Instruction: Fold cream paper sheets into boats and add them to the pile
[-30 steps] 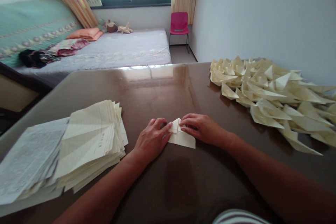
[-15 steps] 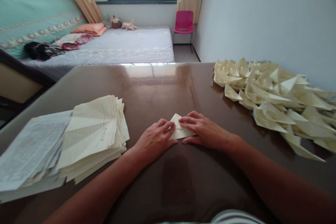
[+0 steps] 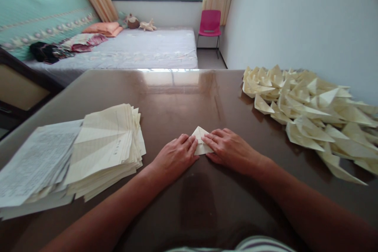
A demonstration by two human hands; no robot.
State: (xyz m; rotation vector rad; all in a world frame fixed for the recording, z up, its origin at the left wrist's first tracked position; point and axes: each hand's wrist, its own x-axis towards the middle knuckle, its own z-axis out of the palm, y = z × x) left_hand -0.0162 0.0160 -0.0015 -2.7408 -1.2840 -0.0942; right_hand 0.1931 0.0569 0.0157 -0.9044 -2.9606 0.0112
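Note:
A small cream sheet of folded paper, with a pointed top and a crease down the middle, lies on the brown table between my hands. My left hand is closed on its left side, the fingertips pressing on the paper and the thumb by its lower edge. From the right, my right hand holds the other side, fingers together over it and thumb at the bottom corner. Both hands hide the paper's side corners. Several folded paper boats are heaped on the table's right side.
To the left lies a stack of creased cream paper sheets, beside printed white sheets. The glossy brown table reflects the window. Beyond its far edge are a bed and a pink chair; a wall borders the right.
My fingers have shifted slightly outward on the folded paper, baring more of its top and centre crease. My left thumb has drawn in against the hand. The view has tilted slightly.

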